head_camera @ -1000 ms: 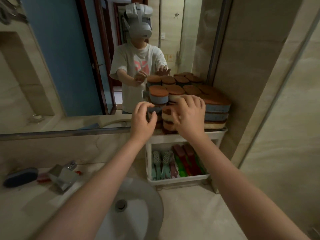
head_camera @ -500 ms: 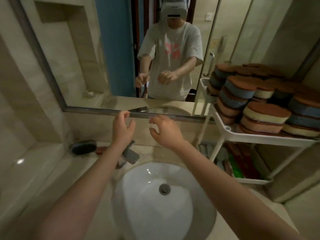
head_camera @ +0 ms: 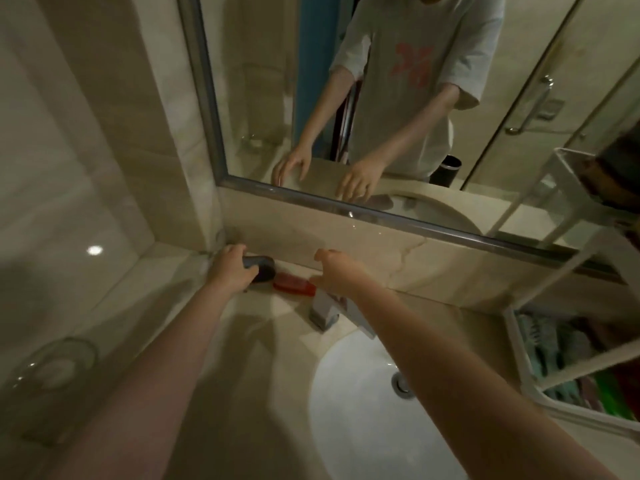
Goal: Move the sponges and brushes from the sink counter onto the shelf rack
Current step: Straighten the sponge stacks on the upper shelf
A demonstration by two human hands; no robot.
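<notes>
At centre left of the frame, the left hand (head_camera: pixel 230 271) curls its fingers over the left end of a dark brush (head_camera: pixel 262 270) lying on the surface (head_camera: pixel 263 341) against the back wall. Just to its right, the right hand (head_camera: pixel 334 271), fingers apart and holding nothing, reaches for a red brush (head_camera: pixel 294 285) behind the tap (head_camera: pixel 323 311). The shelf rack (head_camera: pixel 516 341) stands at far right. A shallow end grip could let the dark brush slip on lifting. A careless nudge could send the red one skidding into the basin (head_camera: pixel 363 427).
</notes>
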